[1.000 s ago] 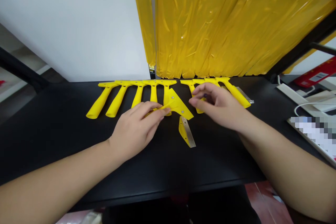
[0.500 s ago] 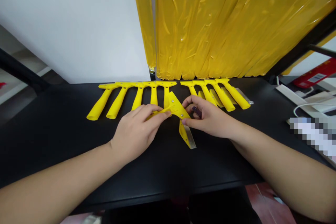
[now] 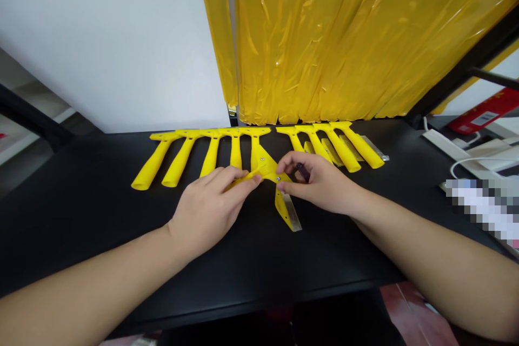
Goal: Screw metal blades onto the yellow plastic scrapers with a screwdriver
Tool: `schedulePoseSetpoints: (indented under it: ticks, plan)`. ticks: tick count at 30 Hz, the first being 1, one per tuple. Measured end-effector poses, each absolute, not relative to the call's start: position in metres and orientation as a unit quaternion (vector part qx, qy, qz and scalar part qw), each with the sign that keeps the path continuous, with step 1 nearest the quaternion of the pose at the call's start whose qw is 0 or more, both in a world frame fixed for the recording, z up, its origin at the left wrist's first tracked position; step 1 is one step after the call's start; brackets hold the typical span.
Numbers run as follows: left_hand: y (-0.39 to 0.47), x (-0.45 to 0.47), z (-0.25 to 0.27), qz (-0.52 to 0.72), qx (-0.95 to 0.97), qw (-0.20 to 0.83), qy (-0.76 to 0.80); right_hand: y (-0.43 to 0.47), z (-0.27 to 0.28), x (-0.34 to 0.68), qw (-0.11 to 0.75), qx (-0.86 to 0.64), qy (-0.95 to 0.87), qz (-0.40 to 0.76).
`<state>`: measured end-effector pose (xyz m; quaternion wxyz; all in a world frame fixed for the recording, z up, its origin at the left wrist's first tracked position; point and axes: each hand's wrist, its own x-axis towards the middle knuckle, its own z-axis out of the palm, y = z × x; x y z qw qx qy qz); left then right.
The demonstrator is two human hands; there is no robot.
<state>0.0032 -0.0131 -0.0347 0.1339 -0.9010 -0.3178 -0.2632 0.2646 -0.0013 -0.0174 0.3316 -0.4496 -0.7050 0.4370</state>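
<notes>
My left hand (image 3: 217, 197) is closed round the handle of a yellow plastic scraper (image 3: 265, 168), whose wide head faces right. Two screws show on that head, one near each end. My right hand (image 3: 318, 181) is curled at the head's right edge, its thumb beside the lower screw (image 3: 278, 179). A dark rod-like tool (image 3: 302, 171) lies in the curled fingers; most of it is hidden. From under the head's lower end a yellow blade holder (image 3: 284, 211) with a metal blade (image 3: 292, 213) sticks out at an angle towards me.
Several yellow scraper handles (image 3: 152, 166) lie in a row at the back left of the black tabletop (image 3: 211, 286). More scrapers (image 3: 363, 146) with blades lie back right. Behind stand a white panel (image 3: 141, 38) and yellow wrapped packs (image 3: 316, 38). White cables and a red box (image 3: 484, 113) are at right.
The whole view has shifted slightly. Both hands keep their grip, and the right index finger sits a little differently at the scraper head's edge.
</notes>
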Motion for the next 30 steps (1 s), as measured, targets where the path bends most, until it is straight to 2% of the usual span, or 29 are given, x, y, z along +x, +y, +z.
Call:
schedulePoseSetpoints:
  ticks: [9, 17, 24, 30]
  plan:
    - [-0.015, 0.001, -0.036, -0.261, -0.904, 0.143, -0.307, -0.001, -0.014, 0.266, 0.294, -0.461, -0.738, 0.394]
    - [-0.014, 0.001, -0.035, -0.255, -0.912, 0.127, -0.295, -0.004, -0.013, 0.269, 0.283, -0.393, -0.834, 0.265]
    - [-0.016, 0.003, -0.038, -0.260, -0.912, 0.101, -0.301, -0.001, -0.012, 0.281, 0.202, -0.353, -0.903, 0.136]
    - [-0.017, 0.005, -0.038, -0.263, -0.908, 0.086, -0.313, -0.003, -0.006, 0.284, 0.179, -0.347, -0.921, 0.023]
